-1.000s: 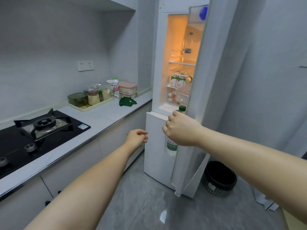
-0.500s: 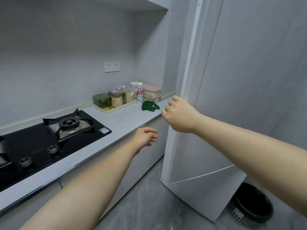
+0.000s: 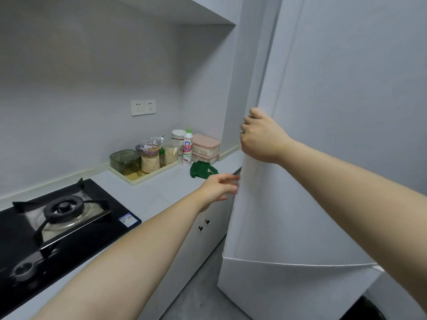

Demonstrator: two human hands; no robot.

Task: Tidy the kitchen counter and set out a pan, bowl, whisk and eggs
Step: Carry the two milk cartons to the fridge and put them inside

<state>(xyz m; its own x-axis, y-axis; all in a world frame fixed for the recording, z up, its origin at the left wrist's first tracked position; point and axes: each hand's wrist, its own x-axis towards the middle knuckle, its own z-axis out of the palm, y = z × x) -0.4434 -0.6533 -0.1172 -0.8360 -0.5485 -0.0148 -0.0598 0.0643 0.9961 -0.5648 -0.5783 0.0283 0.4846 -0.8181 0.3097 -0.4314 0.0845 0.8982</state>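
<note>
**At the fridge door, no eggs in sight**

At 8 o'clock sits the gas hob (image 3: 62,209). At 10 o'clock is the tray (image 3: 138,181) of jars, with a green cloth (image 3: 202,169) beside it on the counter (image 3: 161,195). Near centre your left hand (image 3: 219,187), fingers spread and holding nothing, reaches to the fridge door (image 3: 323,169) edge. Your right hand (image 3: 258,137), at 1 o'clock, curls round that edge. No pan, bowl, whisk or eggs show. I judge this the egg step. The door looks shut, so pull steadily and keep your left hand free.
</note>
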